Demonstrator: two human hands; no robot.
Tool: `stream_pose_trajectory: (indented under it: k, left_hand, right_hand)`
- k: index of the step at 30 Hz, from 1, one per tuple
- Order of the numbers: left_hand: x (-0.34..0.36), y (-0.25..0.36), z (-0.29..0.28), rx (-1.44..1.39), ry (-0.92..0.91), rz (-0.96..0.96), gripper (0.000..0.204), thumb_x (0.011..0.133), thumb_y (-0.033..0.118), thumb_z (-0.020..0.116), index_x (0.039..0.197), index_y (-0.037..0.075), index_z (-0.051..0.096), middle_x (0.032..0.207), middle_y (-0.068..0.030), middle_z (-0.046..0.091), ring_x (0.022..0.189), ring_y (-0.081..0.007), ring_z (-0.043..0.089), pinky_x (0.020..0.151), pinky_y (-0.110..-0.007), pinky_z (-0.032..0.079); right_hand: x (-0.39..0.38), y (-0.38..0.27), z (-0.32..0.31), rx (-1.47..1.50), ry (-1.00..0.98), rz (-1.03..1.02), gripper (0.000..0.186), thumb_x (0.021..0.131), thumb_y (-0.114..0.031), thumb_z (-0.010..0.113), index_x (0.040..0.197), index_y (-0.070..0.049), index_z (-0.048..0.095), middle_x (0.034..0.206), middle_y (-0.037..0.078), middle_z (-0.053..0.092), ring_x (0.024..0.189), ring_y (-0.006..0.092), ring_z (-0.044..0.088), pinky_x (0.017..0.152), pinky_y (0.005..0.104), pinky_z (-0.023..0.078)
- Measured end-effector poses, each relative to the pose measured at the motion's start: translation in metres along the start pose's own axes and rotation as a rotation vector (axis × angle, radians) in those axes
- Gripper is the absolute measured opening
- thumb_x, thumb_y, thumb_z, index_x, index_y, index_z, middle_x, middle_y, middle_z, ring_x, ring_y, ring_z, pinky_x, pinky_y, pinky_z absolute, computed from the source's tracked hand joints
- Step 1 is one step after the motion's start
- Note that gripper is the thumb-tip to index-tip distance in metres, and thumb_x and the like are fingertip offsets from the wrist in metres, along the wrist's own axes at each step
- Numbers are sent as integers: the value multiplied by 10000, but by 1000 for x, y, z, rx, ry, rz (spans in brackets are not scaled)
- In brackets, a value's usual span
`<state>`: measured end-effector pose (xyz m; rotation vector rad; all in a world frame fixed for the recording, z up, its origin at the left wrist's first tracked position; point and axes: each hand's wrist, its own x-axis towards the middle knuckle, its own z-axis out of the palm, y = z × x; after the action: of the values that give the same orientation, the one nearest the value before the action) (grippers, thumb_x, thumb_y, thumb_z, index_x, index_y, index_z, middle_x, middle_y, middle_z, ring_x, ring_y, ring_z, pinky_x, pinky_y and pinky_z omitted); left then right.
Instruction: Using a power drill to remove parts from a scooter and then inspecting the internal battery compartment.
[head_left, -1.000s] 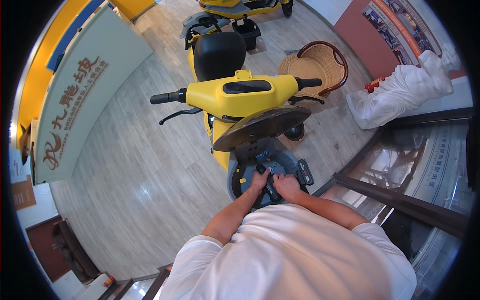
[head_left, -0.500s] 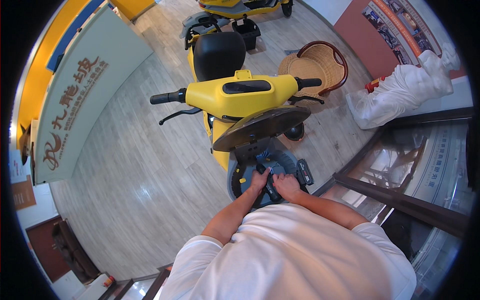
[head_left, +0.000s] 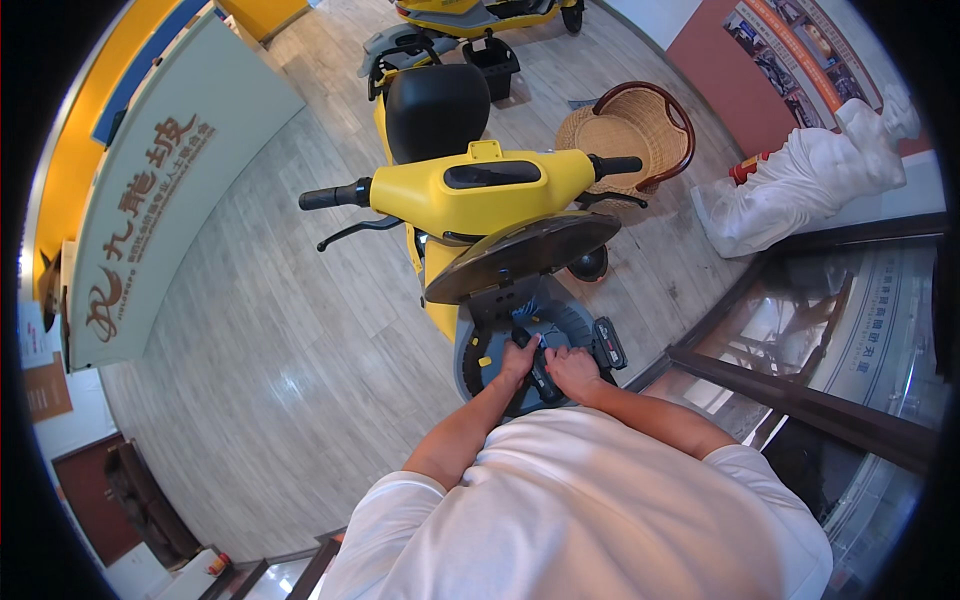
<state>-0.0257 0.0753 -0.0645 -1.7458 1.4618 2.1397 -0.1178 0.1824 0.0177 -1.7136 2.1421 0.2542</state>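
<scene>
I hold a black cordless drill (head_left: 543, 383) over the grey front basket (head_left: 465, 372) of a yellow scooter (head_left: 425, 205). My right hand (head_left: 573, 374) is closed round what looks like its grip, and a dark battery block (head_left: 609, 344) shows just beyond that hand, by the basket's right rim. Around the drill's body, near its front end, curls my left hand (head_left: 518, 358); its fingertips are partly hidden. The basket's dark lid (head_left: 525, 258) stands raised behind my hands. Blue strands (head_left: 524, 309) and a small yellow piece (head_left: 485, 361) show inside the basket.
The scooter's handlebar with brake levers (head_left: 360, 232) lies beyond the lid. A wicker chair (head_left: 640, 140) and a white statue (head_left: 790, 185) stand to the right. A glass case (head_left: 770, 310) borders the near right, and a pale counter (head_left: 190, 170) stands left. Another yellow scooter (head_left: 470, 18) is at the back.
</scene>
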Motion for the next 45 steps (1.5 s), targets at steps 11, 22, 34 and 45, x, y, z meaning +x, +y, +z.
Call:
stream_pose_trajectory:
  k: [11, 22, 34, 45]
  left_hand:
    - [4, -5, 1, 10, 36, 9, 514, 813, 358, 731, 1053, -54, 540, 957, -161, 641, 833, -225, 628, 725, -343, 510]
    - [2, 0, 4, 26, 25, 8, 554, 800, 372, 737, 1069, -68, 535, 967, -184, 642, 859, -253, 638, 750, -357, 508]
    - [7, -6, 6, -22, 28, 21, 463, 819, 349, 733, 1018, -33, 563, 937, -140, 641, 803, -203, 618, 701, -340, 510]
    - [17, -19, 2, -66, 27, 46, 453, 815, 333, 740, 1007, -47, 588, 919, -128, 656, 782, -187, 623, 687, -341, 506]
  right_hand:
    - [1, 0, 1, -27, 16, -4, 249, 900, -295, 553, 970, -57, 531, 815, 122, 631, 688, 286, 665, 612, 390, 510]
    - [0, 3, -1, -8, 22, 6, 244, 899, -300, 555, 952, -63, 539, 812, 118, 632, 689, 279, 663, 615, 386, 509]
    - [0, 3, -5, 5, 4, 9, 209, 889, -250, 552, 946, -50, 528, 831, 137, 621, 698, 297, 661, 639, 396, 516]
    - [2, 1, -5, 21, 31, 7, 219, 867, -249, 580, 947, -52, 530, 814, 135, 626, 700, 293, 661, 639, 394, 518]
